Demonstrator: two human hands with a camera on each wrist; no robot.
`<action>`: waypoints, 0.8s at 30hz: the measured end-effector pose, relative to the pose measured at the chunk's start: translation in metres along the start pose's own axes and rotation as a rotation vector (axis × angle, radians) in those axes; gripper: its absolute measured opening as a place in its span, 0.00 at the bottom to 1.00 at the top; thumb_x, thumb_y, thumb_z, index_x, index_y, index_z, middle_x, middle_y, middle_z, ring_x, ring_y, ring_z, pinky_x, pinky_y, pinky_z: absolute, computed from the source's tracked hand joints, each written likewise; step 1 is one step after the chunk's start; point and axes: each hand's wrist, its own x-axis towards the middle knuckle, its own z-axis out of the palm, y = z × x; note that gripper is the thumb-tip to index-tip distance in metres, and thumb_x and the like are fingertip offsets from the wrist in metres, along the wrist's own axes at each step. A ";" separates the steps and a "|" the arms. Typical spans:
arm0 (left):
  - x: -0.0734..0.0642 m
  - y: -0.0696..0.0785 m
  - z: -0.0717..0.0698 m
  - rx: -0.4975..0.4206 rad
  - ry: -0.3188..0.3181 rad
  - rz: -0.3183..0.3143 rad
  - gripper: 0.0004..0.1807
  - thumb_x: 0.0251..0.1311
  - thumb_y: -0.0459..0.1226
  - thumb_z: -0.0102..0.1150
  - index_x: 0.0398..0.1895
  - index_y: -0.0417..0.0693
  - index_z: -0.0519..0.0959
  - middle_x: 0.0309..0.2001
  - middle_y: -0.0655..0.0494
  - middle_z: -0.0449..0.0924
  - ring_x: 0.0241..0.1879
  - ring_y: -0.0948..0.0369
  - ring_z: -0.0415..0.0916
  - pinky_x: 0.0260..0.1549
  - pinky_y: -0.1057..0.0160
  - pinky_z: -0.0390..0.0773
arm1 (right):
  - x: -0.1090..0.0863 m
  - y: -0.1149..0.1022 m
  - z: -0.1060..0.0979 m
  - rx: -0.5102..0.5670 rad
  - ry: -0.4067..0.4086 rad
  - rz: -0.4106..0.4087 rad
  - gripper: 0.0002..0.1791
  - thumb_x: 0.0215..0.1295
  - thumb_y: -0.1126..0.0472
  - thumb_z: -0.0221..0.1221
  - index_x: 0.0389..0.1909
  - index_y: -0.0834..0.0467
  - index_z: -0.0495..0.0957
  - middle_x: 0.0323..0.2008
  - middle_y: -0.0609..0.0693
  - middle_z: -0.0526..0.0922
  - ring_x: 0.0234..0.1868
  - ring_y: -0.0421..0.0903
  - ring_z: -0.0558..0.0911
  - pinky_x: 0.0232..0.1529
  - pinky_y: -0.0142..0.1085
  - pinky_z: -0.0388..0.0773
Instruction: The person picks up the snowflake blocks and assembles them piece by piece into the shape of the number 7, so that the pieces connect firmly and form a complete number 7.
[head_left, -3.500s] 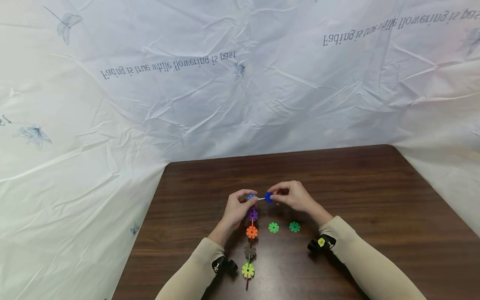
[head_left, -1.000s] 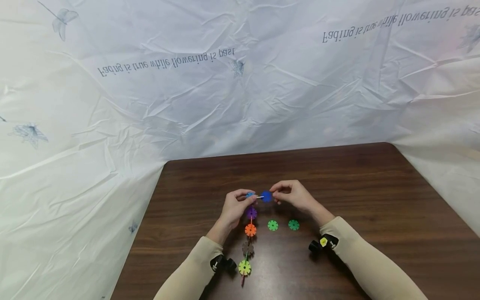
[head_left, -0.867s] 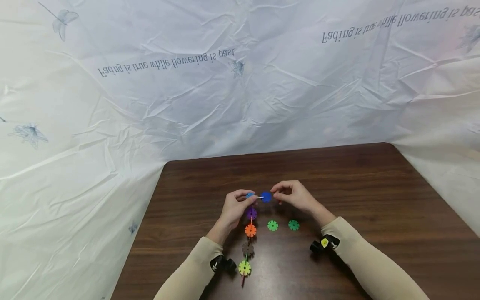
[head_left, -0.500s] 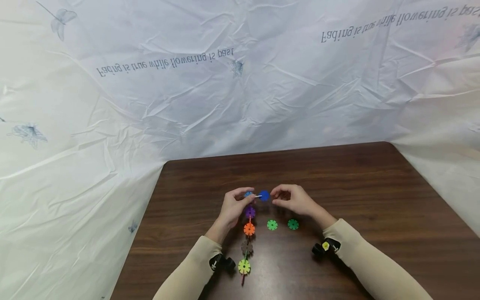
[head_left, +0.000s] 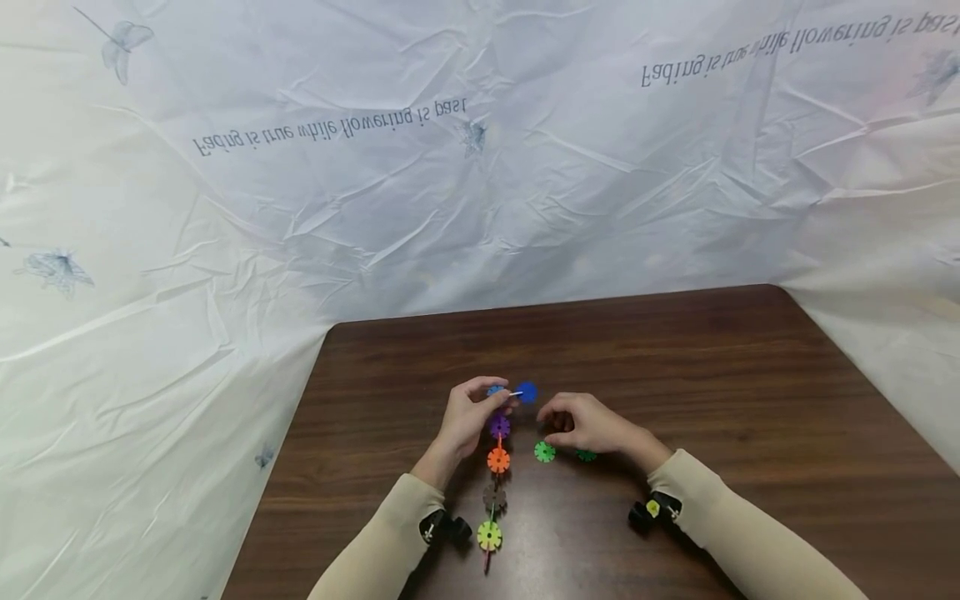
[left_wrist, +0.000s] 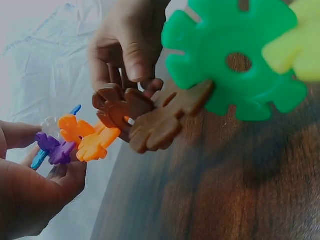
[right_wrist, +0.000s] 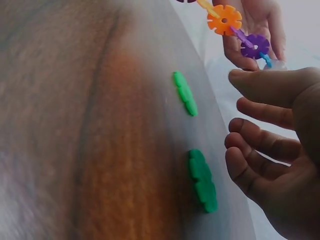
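My left hand (head_left: 463,417) pinches the far end of a chain of interlocking notched plastic discs, by its light blue disc (head_left: 494,390) and white disc. A dark blue disc (head_left: 527,392) sticks out to the right of that end. From there the chain runs toward me through a purple disc (head_left: 500,428), an orange disc (head_left: 498,460), a brown disc (head_left: 494,498) and a yellow disc (head_left: 490,536). My right hand (head_left: 592,423) holds nothing; its loosely bent fingers are above a light green disc (right_wrist: 185,93) and a dark green disc (right_wrist: 202,181), the latter partly hidden in the head view.
Both loose green discs lie flat on the dark wooden table (head_left: 675,350). A white printed sheet (head_left: 562,208) hangs behind the table and along its sides. Black wrist cameras (head_left: 654,510) sit on both sleeves.
My right hand has let go of the dark blue disc and moved down toward the green discs. The left hand still holds the chain in nearly the same spot.
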 end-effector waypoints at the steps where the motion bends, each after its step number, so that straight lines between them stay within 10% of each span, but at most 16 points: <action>1: 0.000 0.000 0.000 -0.010 -0.001 -0.001 0.20 0.62 0.29 0.61 0.53 0.23 0.73 0.35 0.38 0.85 0.36 0.49 0.85 0.42 0.51 0.83 | 0.000 -0.001 0.000 -0.003 -0.021 0.007 0.16 0.59 0.58 0.68 0.47 0.57 0.82 0.40 0.49 0.81 0.35 0.44 0.79 0.35 0.34 0.79; 10: -0.001 0.000 0.001 -0.036 -0.008 -0.017 0.17 0.64 0.27 0.57 0.53 0.22 0.72 0.43 0.35 0.79 0.36 0.56 0.85 0.45 0.51 0.82 | 0.000 -0.004 0.002 -0.062 -0.168 -0.006 0.19 0.57 0.55 0.70 0.50 0.55 0.81 0.43 0.46 0.80 0.38 0.40 0.78 0.37 0.31 0.76; 24: -0.001 0.003 0.002 -0.051 0.000 -0.027 0.12 0.65 0.27 0.55 0.48 0.26 0.75 0.38 0.41 0.83 0.36 0.56 0.84 0.48 0.48 0.80 | 0.001 -0.006 0.007 -0.174 -0.186 -0.020 0.17 0.56 0.55 0.70 0.47 0.52 0.83 0.43 0.43 0.78 0.39 0.36 0.75 0.39 0.30 0.75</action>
